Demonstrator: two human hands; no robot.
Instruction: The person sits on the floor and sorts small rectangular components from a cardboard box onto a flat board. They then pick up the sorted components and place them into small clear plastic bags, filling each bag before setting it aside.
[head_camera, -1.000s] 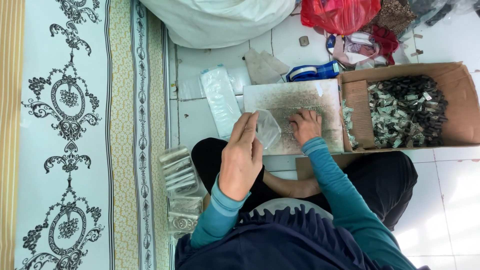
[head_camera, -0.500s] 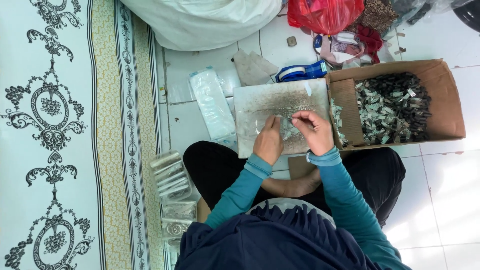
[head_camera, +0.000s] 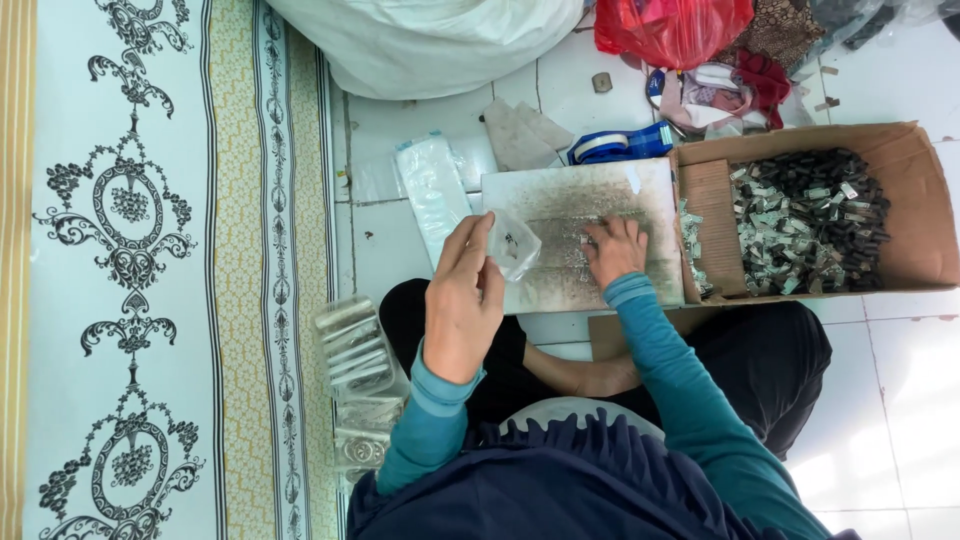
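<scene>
My left hand (head_camera: 463, 300) holds up a small clear plastic bag (head_camera: 514, 243) with a few dark bits inside, just above the near left corner of a grey flat board (head_camera: 560, 205). My right hand (head_camera: 613, 250) rests palm down on the board, fingers on a scatter of small metal pieces (head_camera: 578, 262). To the right stands an open cardboard box (head_camera: 915, 150) holding many small dark and silver parts (head_camera: 810, 220). I sit cross-legged on a white tiled floor, in teal sleeves.
A stack of filled clear bags (head_camera: 355, 350) lies by my left knee. Empty clear bags (head_camera: 432, 185) lie left of the board. A blue tape dispenser (head_camera: 620, 145), a red plastic bag (head_camera: 670, 28) and a big white sack (head_camera: 430, 40) sit behind. A patterned mat (head_camera: 130, 270) covers the left.
My left hand has drawn back from the board toward me, lifting the small clear bag. My right hand has stayed on the board among the small pieces.
</scene>
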